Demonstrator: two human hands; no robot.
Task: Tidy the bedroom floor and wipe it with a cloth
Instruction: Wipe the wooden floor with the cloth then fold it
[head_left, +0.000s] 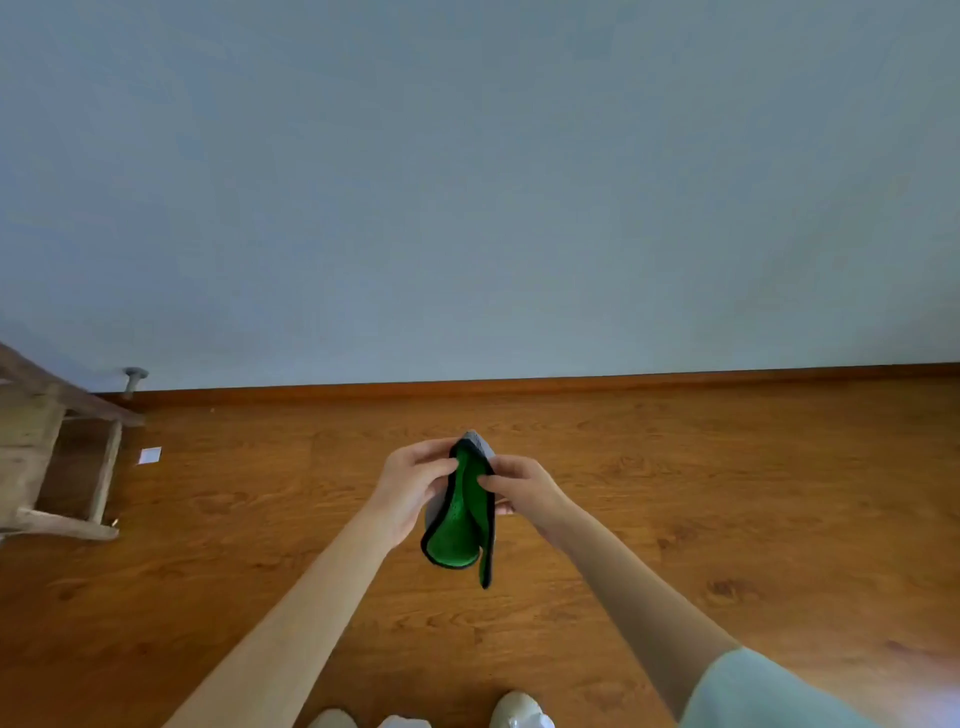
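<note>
Left hand (410, 488) and right hand (524, 491) at centre frame, fingers pinching a green cloth (457, 525) above the wooden floor (727, 493), wooden stool (47, 457) at left edge, white paper scrap (150, 455) beside it, blue wall (467, 182) above

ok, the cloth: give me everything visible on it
The cloth is bright green on the face turned to the camera, grey on its outer side, with a dark bound edge. It looks like soft microfibre. It is folded over on itself and hangs limp in the air above the wooden floor, one narrow tail dangling lowest. The left hand and the right hand pinch it near its top from either side. Nothing else touches it.
</note>
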